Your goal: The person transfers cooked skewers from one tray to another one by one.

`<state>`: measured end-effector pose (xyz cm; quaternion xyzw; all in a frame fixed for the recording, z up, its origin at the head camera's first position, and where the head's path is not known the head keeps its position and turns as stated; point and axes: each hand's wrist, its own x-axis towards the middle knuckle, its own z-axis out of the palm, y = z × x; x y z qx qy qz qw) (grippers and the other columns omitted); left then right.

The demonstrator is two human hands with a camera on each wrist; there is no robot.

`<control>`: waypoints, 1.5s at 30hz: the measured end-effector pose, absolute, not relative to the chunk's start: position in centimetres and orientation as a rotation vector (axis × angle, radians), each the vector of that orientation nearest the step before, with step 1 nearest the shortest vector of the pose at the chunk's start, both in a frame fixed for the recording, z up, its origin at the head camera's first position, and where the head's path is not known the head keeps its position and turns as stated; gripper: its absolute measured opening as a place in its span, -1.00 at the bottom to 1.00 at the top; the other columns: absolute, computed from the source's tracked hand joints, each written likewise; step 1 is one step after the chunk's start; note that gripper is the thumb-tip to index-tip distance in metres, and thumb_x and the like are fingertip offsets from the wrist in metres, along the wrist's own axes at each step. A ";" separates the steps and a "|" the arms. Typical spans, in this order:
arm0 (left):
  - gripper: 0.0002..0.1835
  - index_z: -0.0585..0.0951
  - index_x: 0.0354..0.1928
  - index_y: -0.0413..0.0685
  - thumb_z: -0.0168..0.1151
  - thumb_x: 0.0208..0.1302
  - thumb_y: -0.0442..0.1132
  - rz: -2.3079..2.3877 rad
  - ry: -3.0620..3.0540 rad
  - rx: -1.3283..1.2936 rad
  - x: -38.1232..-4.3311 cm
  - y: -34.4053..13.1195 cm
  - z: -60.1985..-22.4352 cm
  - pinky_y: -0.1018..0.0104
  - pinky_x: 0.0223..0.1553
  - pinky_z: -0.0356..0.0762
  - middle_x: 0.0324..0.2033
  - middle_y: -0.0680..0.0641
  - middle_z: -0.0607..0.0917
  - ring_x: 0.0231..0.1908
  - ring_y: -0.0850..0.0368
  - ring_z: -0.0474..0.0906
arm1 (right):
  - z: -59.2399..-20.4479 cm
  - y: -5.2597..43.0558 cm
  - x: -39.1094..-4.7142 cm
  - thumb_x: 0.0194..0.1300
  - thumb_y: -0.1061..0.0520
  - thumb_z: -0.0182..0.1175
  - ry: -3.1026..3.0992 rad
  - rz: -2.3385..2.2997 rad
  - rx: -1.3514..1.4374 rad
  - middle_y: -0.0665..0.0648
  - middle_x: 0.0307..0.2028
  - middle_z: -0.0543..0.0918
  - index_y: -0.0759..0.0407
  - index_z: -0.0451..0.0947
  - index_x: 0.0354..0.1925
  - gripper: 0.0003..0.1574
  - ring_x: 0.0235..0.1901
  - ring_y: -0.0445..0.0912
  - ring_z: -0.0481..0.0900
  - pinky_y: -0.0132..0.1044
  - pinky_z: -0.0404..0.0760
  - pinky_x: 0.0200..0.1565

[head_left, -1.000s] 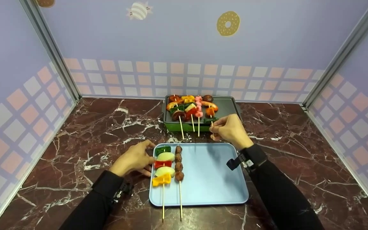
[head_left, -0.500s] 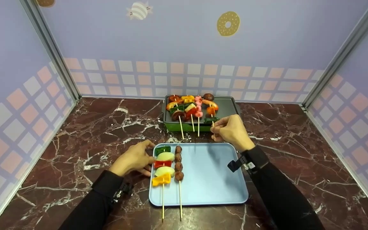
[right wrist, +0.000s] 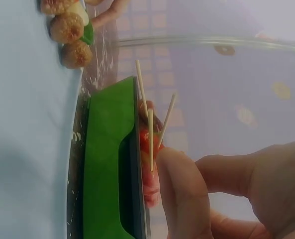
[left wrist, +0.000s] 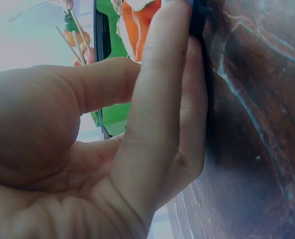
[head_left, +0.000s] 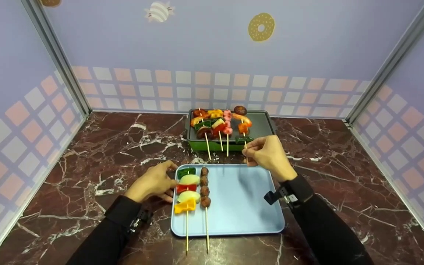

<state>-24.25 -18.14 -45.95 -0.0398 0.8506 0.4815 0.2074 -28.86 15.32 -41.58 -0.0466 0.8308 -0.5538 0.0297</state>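
In the head view, my right hand (head_left: 271, 152) pinches the bare stick end of a skewer (head_left: 243, 129) threaded with a green piece, an orange piece, a shrimp and a brown round piece. That skewer lies over the front of the green grill (head_left: 212, 146), its far end slightly raised. My left hand (head_left: 155, 182) holds the left rim of the light blue tray (head_left: 248, 213), thumb over the edge. On the tray lie a vegetable skewer (head_left: 188, 189), nearest the left thumb, and a meatball skewer (head_left: 205, 187). Fingers (left wrist: 157, 79) of the left hand fill the left wrist view.
Several skewers (head_left: 212, 123) lie on the grill's left half, sticks jutting over its front edge. The grill's dark plate (head_left: 261, 125) shows at right. Dark red marbled tabletop (head_left: 105, 169) surrounds the tray. Patterned walls (head_left: 212, 44) stand behind and at both sides.
My right hand has shifted slightly toward me and to the right, still pinching the skewer. The skewer's far end has risen a little. My left hand keeps its place on the tray rim.
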 end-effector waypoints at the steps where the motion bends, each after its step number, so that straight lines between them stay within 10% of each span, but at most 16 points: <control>1: -0.44 0.38 0.29 0.10 0.26 0.29 -0.38 1.338 2.371 -0.108 -24.2 -18.1 -45.9 0.06 -0.44 0.81 -0.29 -0.26 0.63 -0.48 -0.09 0.70 | -41.6 15.3 -28.7 0.19 0.24 0.39 2.560 -1.709 -0.143 0.39 -0.35 0.75 0.29 0.69 -0.26 -0.85 -0.51 0.04 0.76 -0.11 0.82 -0.37; 45: -0.44 0.37 0.28 0.10 0.26 0.28 -0.38 1.344 2.364 -0.099 -24.3 -18.1 -45.9 0.05 -0.43 0.80 -0.29 -0.26 0.63 -0.47 -0.11 0.70 | -42.9 17.4 -20.2 0.16 0.21 0.42 2.556 -1.608 -0.203 0.26 -0.39 0.74 0.20 0.67 -0.27 -0.85 -0.53 0.06 0.76 -0.12 0.81 -0.45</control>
